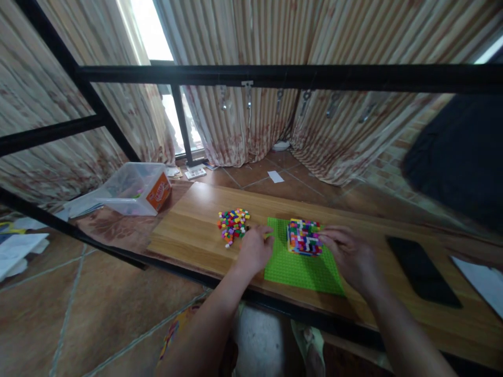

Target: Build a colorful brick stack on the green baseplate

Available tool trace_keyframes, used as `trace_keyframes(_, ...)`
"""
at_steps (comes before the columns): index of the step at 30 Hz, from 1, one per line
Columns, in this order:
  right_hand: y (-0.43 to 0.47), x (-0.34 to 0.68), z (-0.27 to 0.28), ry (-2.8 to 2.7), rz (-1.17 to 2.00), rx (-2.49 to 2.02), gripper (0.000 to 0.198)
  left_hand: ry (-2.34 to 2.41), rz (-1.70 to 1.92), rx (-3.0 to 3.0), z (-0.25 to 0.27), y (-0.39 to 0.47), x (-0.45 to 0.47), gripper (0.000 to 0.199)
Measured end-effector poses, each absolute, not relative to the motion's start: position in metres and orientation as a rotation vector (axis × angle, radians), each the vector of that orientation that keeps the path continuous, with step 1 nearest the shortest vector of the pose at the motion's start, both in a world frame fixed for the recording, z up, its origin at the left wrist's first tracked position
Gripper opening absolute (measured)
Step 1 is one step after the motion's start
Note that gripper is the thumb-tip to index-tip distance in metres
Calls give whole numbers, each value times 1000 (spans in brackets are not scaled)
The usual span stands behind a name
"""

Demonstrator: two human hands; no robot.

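Observation:
A block built of many-coloured toy bricks [304, 238] stands on the green studded baseplate [302, 272], towards its far side. At the block's right side is my right hand [351, 256], thumb and fingers pinched together close to its upper edge; whatever is between the fingertips is too small to make out. My left hand [255, 248] hovers over the baseplate's left edge, its fingers curled in and partly hidden, so any piece in them cannot be named. Just left of that hand lies a loose pile of small coloured bricks [232, 224] on the wooden table [188, 230].
A black phone-like slab [422, 269] lies on the table to the right, with white paper [479, 283] beyond it. Off the table's left end stands a clear plastic bin [133, 191] with an orange label. A black metal bar [275, 74] crosses ahead, hung with clips.

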State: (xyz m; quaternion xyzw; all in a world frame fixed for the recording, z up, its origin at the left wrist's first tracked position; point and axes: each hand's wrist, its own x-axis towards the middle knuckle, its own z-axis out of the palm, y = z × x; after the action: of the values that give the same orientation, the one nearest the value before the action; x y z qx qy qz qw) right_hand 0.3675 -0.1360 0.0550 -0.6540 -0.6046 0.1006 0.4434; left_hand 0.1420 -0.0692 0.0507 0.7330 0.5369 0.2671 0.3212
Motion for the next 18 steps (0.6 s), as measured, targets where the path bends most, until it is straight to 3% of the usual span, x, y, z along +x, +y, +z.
trace_keyframes(10, -129, 373, 17, -1557, 257, -1683, 26, 1276, 653, 1825, 43, -74, 181, 25)
trace_keyframes(18, -123, 367, 14, -1355, 309, -1671, 33, 1273, 650, 1791, 38, -73, 188, 24)
